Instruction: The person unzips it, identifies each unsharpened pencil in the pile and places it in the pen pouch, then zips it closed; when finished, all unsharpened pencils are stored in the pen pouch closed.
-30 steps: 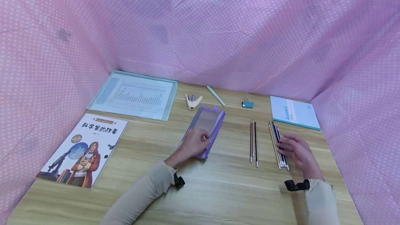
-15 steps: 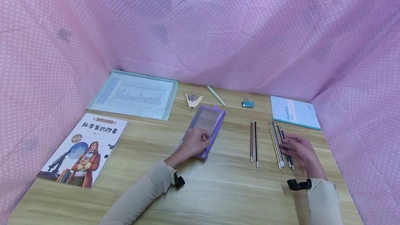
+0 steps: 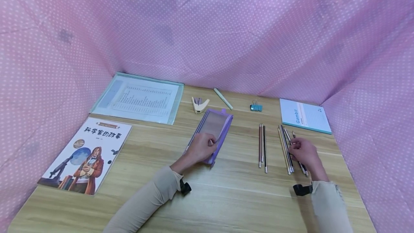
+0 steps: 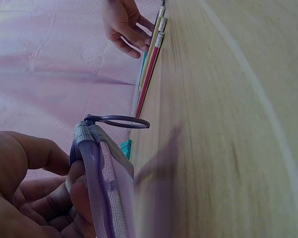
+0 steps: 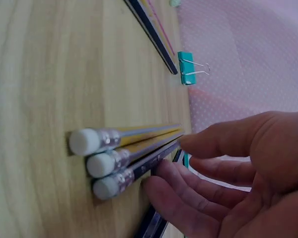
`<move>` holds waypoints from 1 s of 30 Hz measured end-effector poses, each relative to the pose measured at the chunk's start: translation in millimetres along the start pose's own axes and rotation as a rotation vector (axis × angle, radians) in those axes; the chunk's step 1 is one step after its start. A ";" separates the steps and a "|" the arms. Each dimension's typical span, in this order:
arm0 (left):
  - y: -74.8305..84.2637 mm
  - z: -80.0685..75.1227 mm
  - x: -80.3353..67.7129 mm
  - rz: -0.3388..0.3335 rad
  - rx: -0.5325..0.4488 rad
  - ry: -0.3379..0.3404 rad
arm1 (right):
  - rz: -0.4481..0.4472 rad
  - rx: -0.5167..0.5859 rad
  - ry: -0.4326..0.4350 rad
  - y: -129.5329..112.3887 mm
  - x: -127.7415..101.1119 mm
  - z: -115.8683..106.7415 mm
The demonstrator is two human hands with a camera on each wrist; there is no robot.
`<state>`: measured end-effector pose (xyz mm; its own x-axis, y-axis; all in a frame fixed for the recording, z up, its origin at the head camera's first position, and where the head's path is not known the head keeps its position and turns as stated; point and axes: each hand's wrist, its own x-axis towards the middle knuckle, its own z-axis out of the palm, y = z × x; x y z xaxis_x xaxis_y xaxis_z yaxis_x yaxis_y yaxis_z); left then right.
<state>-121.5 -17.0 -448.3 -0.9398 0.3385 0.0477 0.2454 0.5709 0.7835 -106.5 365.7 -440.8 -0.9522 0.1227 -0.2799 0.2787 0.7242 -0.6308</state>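
My left hand [image 3: 202, 148] grips the near part of a purple mesh pencil case [image 3: 217, 121], which lies slantwise on the table. In the left wrist view the curled fingers hold its fabric edge, beside a dark ring. My right hand [image 3: 304, 154] is at a loose group of pencils [image 3: 284, 154] on the right. Seen from the right wrist, the thumb and fingertips are beside a dark pencil [image 5: 148, 164], which lies against two yellow pencils [image 5: 139, 136] with white erasers. More dark pencils [image 5: 151, 223] lie partly hidden under the fingers. Another few pencils [image 3: 262, 146] lie between the hands.
Along the back are a document folder [image 3: 142, 98], a cream stapler [image 3: 199, 105], a green pen [image 3: 223, 99], a teal binder clip [image 3: 256, 107] and a notebook [image 3: 304, 116]. An illustrated book [image 3: 87, 154] lies at the left. Pink dotted cloth [image 3: 207, 28] surrounds the table.
The right-hand pencils have spread apart, with some shifted right. My right hand moved right with them, then back a little left, its fingers drawing in. The left hand and pencil case stay put.
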 end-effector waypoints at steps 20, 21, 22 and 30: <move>-1.0 0.4 0.1 0.011 -0.001 0.004 | -0.084 -0.302 -0.011 -7.5 13.1 7.0; -1.0 0.4 0.0 0.011 0.000 0.003 | -0.079 -0.304 -0.020 -8.2 13.5 7.2; -1.0 0.4 0.0 0.010 0.001 0.003 | -0.069 -0.303 -0.031 -8.8 14.1 7.4; -1.0 -0.1 0.4 0.013 0.008 0.000 | -0.025 -0.300 -0.064 -11.7 15.7 6.4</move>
<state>-122.1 -17.6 -448.9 -0.9366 0.3456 0.0577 0.2591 0.5723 0.7780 -123.9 354.8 -442.5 -0.9459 0.0660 -0.3177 0.1965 0.8956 -0.3990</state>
